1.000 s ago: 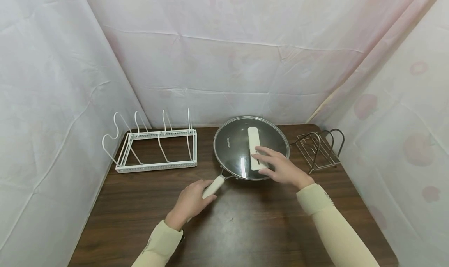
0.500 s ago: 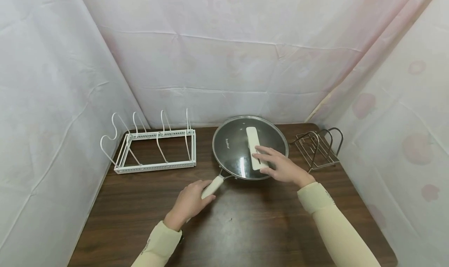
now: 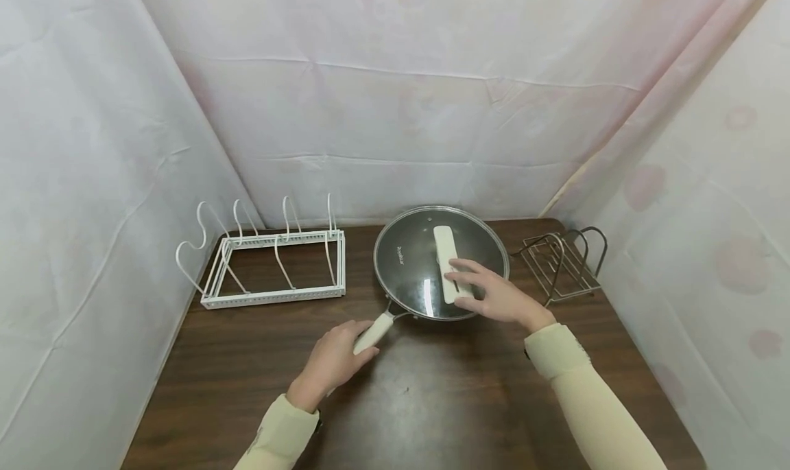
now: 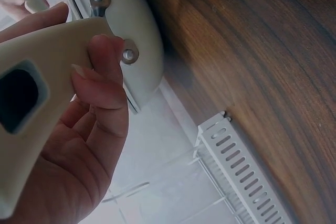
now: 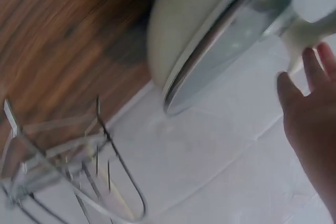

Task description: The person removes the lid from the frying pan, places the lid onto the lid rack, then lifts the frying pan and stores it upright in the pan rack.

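A pale-bodied frying pan point(image 4: 142, 30) stands on the table under a round glass lid point(image 3: 410, 278) with a dark interior showing through. My left hand point(image 3: 333, 357) grips the pan's cream handle point(image 3: 375, 331); in the left wrist view its fingers point(image 4: 107, 98) curl round that handle. On top of the lid, my right hand point(image 3: 496, 295) holds the near part of the long cream lid handle point(image 3: 443, 243), fingers across it and thumb at its near end. The right wrist view shows these fingertips against the handle, partly cut off by the frame's edge.
A white wire rack point(image 3: 278, 295) with upright loops stands to the left of the pan. On the right is a smaller dark wire rack point(image 3: 570, 295), close to the pan. Pale cloth point(image 3: 395, 127) hangs behind the brown wooden table point(image 3: 420, 408) and at both sides.
The pan, lid and both hands keep their places. Only the head view shifts slightly.
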The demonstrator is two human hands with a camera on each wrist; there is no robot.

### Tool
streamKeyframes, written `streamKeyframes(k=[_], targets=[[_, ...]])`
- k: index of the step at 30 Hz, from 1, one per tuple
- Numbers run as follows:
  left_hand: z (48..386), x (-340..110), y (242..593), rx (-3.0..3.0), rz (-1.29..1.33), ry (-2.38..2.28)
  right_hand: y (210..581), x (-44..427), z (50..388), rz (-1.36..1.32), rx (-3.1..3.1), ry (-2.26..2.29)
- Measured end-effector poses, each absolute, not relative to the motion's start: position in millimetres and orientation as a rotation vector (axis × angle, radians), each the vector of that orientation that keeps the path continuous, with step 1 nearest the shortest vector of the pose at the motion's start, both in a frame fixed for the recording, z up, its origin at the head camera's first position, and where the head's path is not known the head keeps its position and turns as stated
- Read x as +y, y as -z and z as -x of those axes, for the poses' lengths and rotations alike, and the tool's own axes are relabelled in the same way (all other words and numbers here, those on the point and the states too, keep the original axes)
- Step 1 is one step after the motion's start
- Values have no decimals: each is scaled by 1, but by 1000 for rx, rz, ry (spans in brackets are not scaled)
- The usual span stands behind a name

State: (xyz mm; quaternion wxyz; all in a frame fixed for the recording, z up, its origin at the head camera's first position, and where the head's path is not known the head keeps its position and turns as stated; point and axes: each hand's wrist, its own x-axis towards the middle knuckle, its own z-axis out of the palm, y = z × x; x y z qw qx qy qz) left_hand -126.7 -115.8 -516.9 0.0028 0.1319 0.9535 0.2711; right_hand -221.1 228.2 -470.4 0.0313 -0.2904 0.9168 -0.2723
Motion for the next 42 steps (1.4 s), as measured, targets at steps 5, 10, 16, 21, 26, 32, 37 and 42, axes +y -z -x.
streamKeyframes(k=[5, 10, 16, 21, 26, 32, 37, 42], targets=[[125, -117, 518, 2996, -394, -843, 459, 204, 213, 443, 3039, 877], [126, -116, 517, 2996, -403, -852, 446, 180, 214, 82, 3122, 916], [127, -115, 516, 2995, -395, -840, 451, 157, 224, -67, 3103, 806], [127, -116, 516, 2992, -390, -832, 461, 143, 229, -81, 3137, 698], [127, -115, 516, 2995, -396, -833, 467, 137, 232, -93, 3207, 657], [127, -115, 518, 2997, -395, -832, 477, 134, 235, -149, 3225, 694], [126, -114, 517, 2997, -395, -842, 483, 134, 236, -205, 3223, 824], [126, -114, 519, 3005, -396, -845, 488, 136, 238, -236, 3219, 888]])
